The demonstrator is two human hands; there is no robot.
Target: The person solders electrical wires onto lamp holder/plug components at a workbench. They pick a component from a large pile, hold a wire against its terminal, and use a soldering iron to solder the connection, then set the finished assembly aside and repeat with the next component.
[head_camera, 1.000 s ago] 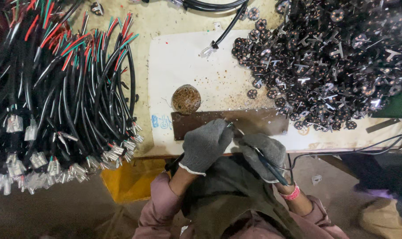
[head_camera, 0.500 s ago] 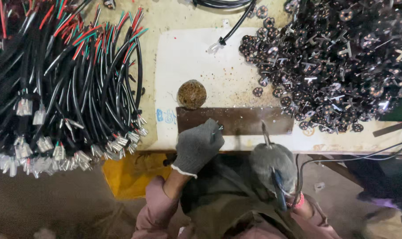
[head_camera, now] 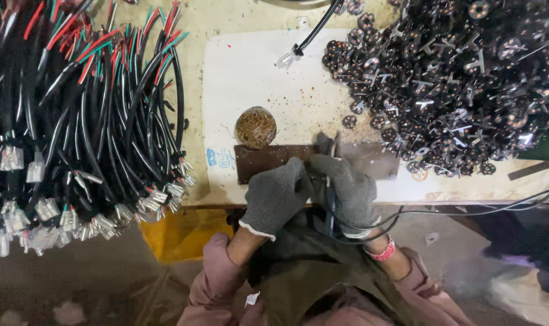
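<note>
So there's a huge bundle of black cables with red and green wires on my left and a heap of small dark metal discs on my right, with the brown metal plate at the bench edge between them. My gloved right hand is clenched around a soldering iron, tip on the plate, while my gloved left hand is curled just beside it, though I can't tell what it pinches. The little round brass-coloured tip cleaner sits just above the plate.
</note>
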